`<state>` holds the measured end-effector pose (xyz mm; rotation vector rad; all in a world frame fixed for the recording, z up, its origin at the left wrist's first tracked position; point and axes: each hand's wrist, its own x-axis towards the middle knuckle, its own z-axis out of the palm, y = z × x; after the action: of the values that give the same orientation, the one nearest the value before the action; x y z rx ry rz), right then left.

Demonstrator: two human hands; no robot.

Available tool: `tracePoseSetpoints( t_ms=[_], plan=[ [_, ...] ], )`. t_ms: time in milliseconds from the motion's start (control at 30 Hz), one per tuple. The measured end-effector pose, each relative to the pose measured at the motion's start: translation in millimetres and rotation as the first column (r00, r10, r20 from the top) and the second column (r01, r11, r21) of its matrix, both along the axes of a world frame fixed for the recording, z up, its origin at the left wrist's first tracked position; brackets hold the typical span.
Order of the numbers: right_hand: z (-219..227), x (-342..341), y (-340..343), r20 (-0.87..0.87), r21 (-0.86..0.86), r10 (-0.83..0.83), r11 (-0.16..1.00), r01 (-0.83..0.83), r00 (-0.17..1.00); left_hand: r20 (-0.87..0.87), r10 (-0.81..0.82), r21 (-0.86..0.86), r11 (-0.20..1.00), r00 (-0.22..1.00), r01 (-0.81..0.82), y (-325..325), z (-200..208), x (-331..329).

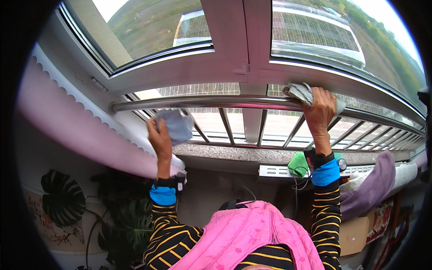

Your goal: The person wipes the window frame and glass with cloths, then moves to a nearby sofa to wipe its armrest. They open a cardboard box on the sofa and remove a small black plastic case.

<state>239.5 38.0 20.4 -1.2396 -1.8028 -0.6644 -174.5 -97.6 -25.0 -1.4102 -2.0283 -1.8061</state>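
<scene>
My right hand (322,108) is wrapped over a metal handrail (265,102), with a pale grey-green cloth (299,92) pressed between palm and rail. Closer to the rail's left end, my left hand (160,137) grips a blue-grey cloth (176,127). That cloth is slightly blurred and hangs just below the rail; whether it touches the bars cannot be made out. Upright metal bars (226,126) run down from the handrail to a speckled stone sill (225,152). Behind the rail stand white-framed windows (249,54).
A pink curtain (67,117) with a scalloped white edge hangs at left, above a large-leaved plant (63,198). Below the sill, a white radiator (274,171) carries a green cloth (298,164), and a purple towel (369,186) drapes at right. A cardboard box (353,236) stands lower right.
</scene>
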Motion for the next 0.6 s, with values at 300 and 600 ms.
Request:
tracePoseSetpoints(
  t_ms=[300,600],
  plan=[
    [0.2,-1.3,-3.2,-0.014,-0.032,0.007,0.999,-0.008,1.000,0.872,-0.397,0.200,0.823,0.286,0.532,2.7,-88.5,35.6],
    [-0.3,-1.9,-0.9,-0.007,0.019,-0.007,1.000,0.007,1.000,0.779,-0.608,0.483,0.740,0.156,0.468,74.5,-75.4,69.3]
  ],
)
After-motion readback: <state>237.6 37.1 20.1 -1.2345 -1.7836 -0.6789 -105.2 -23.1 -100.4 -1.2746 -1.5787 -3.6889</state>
